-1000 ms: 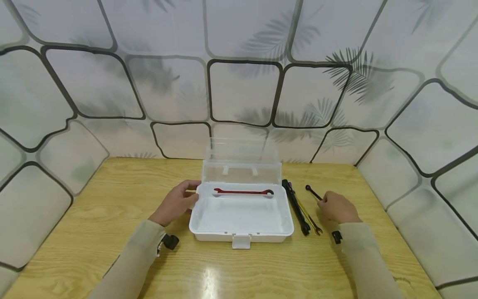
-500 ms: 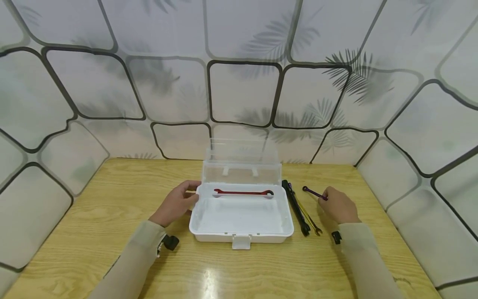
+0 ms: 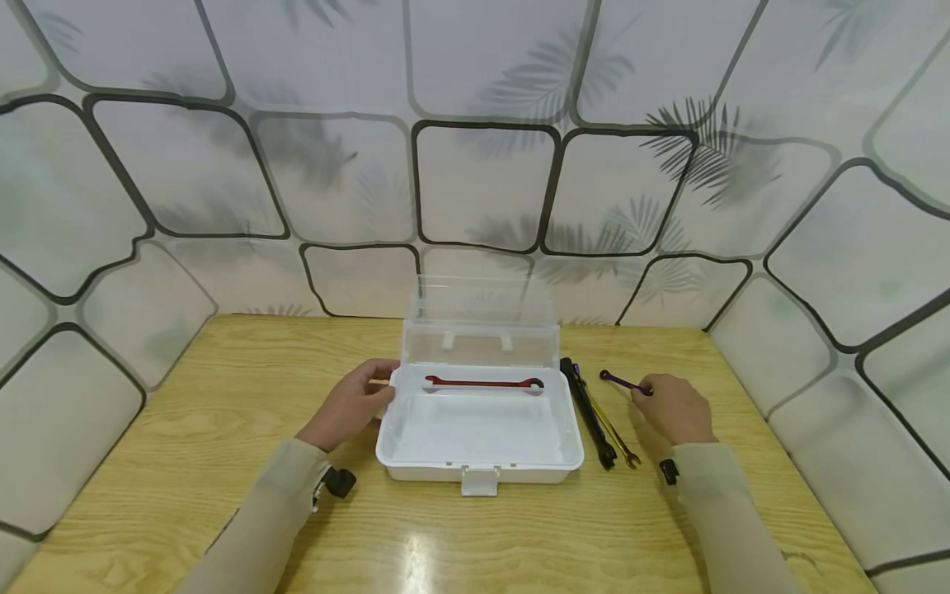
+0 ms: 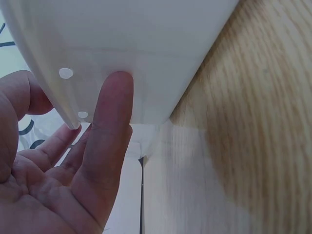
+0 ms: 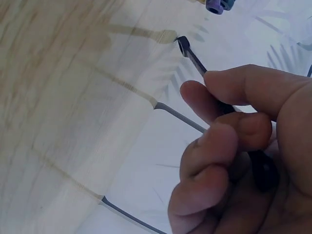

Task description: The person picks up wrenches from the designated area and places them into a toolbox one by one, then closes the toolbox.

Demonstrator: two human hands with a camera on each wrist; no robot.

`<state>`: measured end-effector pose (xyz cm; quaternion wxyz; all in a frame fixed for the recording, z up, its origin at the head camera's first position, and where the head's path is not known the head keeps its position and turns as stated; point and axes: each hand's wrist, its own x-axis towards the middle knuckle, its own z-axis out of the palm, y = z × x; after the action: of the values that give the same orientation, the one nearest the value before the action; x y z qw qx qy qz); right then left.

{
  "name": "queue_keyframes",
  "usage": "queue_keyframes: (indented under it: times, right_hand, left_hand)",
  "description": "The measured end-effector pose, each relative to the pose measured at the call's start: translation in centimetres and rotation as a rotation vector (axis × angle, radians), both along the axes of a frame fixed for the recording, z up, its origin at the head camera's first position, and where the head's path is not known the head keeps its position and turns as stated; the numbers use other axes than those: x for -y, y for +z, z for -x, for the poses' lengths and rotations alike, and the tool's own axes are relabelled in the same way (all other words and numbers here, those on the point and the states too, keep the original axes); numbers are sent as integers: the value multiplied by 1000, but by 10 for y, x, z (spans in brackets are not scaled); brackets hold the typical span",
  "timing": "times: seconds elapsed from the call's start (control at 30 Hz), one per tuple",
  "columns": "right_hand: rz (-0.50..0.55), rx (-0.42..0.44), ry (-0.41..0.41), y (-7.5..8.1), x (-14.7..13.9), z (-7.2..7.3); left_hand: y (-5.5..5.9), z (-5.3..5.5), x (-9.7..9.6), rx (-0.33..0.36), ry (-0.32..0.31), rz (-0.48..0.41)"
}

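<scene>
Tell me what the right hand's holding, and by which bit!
The right hand grips a slim purple metal wrench by its shaft; the ring end sticks out.

"Smooth white plastic on the box [image 3: 423, 473], a soft sheen along its walls!"

"And the lid [image 3: 534, 342] above: clear, glossy plastic."

"Now the counter [image 3: 557, 536], wood-grained, polished enough to throw back a bright glare."

"The yellow wrench [image 3: 609, 426] gleams, smooth and shiny like metal!"

"The purple wrench [image 3: 620, 381] looks metallic too, sleek."

"And the sleeve [image 3: 252, 503]? Matt, soft-looking cloth."
</scene>
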<state>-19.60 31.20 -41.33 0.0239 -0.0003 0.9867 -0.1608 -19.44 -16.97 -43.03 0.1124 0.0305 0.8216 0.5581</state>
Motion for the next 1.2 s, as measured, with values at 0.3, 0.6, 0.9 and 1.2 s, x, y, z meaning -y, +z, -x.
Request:
queue_keyframes:
  times: [0.3, 0.6, 0.9, 1.2]
  right_hand:
    - [9, -30, -18, 1, 1, 0]
    - [24, -35, -54, -2, 1, 1]
    - [23, -121, -37, -7, 2, 2]
    - [33, -220, -20, -4, 6, 2]
  left_hand:
    - [2, -1, -1, 4, -2, 4]
    - [-1, 0, 0, -2, -4, -2]
    - [-1, -1, 0, -7, -9, -22]
    - [1, -2, -1, -7, -14, -24]
